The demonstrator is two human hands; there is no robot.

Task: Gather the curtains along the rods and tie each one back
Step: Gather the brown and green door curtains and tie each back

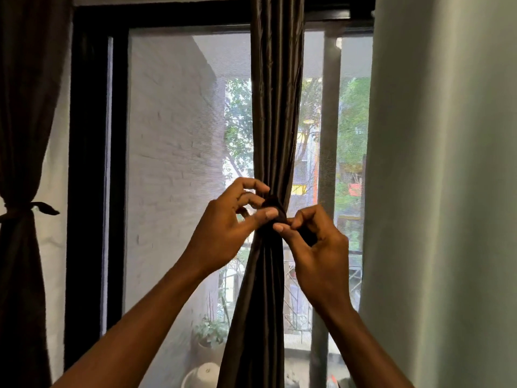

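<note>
Left hand [229, 228] curled round the dark tie [273, 206] with its thumb pressed on it; right hand [316, 247] pinched the tie's end just beside that thumb. Both hands sat at the waist of the middle curtain [275, 107], which hung bunched into a narrow column before the black window frame [89, 163]. Left curtain [19, 135] was already cinched by a knotted band [33, 210]. Outside, low down, a pot [208, 347] held a leafy plant [211, 330]. Pale green panel [447, 191] filled the right edge, wall or drape unclear.

black window frame [89, 163], potted plant [209, 333] outside.
</note>
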